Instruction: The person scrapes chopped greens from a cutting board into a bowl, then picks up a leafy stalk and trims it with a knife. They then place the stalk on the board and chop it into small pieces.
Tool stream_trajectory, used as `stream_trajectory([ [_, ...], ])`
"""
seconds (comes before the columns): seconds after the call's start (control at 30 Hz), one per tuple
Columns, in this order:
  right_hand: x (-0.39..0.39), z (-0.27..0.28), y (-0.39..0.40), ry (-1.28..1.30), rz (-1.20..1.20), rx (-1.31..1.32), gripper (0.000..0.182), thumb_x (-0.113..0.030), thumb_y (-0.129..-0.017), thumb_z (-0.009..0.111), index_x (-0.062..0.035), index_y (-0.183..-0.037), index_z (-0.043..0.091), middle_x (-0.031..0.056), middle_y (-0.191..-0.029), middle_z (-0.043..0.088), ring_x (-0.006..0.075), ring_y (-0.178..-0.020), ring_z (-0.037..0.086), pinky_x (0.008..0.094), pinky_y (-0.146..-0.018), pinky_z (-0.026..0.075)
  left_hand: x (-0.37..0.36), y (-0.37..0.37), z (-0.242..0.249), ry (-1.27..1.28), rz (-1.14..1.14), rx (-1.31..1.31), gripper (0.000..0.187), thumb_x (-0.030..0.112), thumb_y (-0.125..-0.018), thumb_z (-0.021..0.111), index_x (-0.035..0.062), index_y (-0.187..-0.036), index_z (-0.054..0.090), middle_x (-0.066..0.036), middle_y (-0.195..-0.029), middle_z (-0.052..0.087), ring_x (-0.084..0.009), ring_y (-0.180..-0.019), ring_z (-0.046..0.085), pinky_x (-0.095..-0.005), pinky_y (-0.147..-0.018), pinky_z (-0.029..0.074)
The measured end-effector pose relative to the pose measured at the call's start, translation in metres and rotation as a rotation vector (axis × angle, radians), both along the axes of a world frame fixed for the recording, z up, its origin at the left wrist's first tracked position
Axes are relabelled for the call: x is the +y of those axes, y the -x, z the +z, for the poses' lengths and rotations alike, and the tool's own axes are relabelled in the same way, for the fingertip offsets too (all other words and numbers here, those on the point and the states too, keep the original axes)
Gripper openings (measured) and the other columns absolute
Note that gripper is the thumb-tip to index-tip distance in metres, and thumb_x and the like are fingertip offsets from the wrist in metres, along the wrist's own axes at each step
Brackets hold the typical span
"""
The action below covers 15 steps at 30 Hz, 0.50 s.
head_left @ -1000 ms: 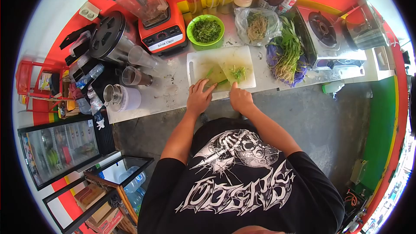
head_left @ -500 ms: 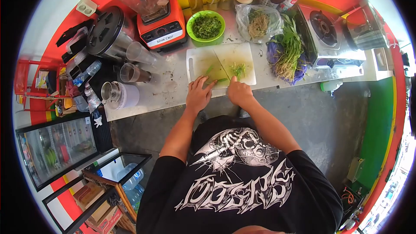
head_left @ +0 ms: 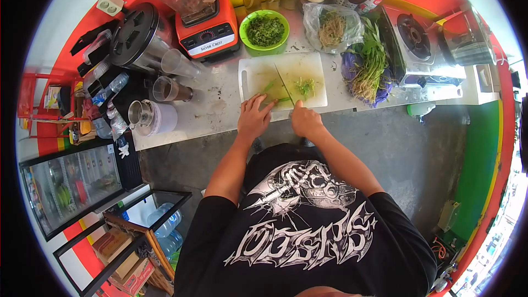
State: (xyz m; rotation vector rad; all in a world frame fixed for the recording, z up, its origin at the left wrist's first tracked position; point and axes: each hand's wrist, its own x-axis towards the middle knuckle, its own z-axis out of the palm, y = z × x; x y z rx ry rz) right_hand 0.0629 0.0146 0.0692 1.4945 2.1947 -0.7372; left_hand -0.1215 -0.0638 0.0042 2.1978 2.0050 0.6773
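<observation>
A white cutting board (head_left: 313, 65) lies at the front edge of the counter. My right hand (head_left: 306, 120) is closed round the handle of a knife (head_left: 285, 83), whose blade points away from me across the board. At the board's lower left, my left hand (head_left: 255, 115) has its fingertips on green stems (head_left: 283, 99), close to the blade. A small heap of chopped greens (head_left: 304, 87) lies right of the knife. Behind the board stands a lime-green bowl (head_left: 283, 22) filled with chopped leaves (head_left: 265, 31).
Leafy greens with roots (head_left: 369, 71) and a plastic bag of roots (head_left: 332, 28) lie to the right, beside a gas stove (head_left: 413, 36). An orange blender (head_left: 206, 33), plastic cups (head_left: 171, 89) and a glass jug (head_left: 144, 115) stand to the left.
The view has shifted slightly. The knife blade leans a little more to the left. Both hands keep nearly the same places at the board.
</observation>
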Motion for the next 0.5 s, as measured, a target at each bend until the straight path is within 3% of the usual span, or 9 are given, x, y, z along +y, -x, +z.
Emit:
stream_trajectory([
  [0.5, 0.007, -0.014, 0.009, -0.023, 0.022, 0.038, 0.034, -0.013, -0.093, 0.054, 0.0047, -0.12, 0.045, 0.027, -0.109, 0.071, 0.0413, -0.106, 0.07, 0.0458, -0.09, 0.057, 0.001, 0.001, 0.002, -0.025, 0.011, -0.026, 0.047, 0.015, -0.086, 0.067, 0.0307, -0.13, 0.066, -0.005, -0.136, 0.056, -0.0266, -0.131, 0.049, -0.0458, -0.105, 0.038],
])
